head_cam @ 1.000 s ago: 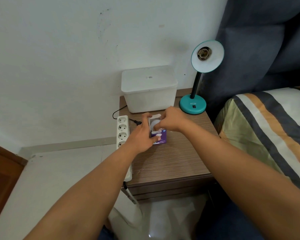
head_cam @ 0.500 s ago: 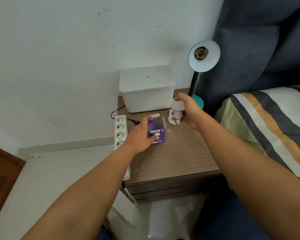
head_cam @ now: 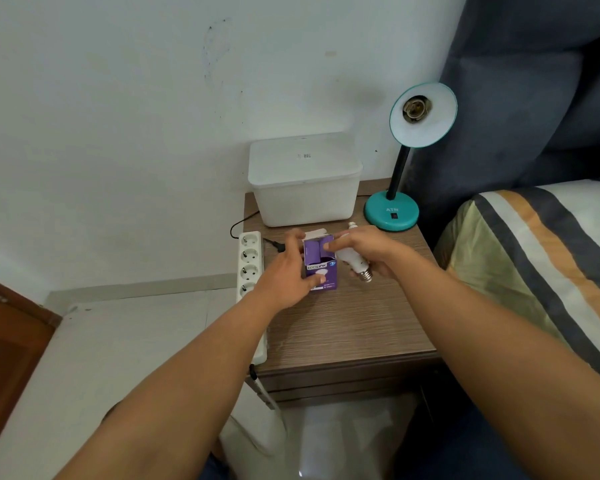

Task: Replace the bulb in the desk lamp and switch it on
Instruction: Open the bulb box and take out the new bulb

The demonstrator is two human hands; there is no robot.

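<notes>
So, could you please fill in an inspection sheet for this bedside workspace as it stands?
Surface: wood-grain bedside table, front part bare.
Job's things: white screw-base bulb in the right hand; purple cardboard bulb box open on top; teal desk lamp with empty socket.
Clutter: white lidded plastic bin; another white bulb lies behind the hands.
Grippers: left hand steadies the box; right hand grips the bulb and touches a flap.
Cables: white power strip at the table's left edge, black plug in.
Surroundings: white wall, striped bedding.
</notes>
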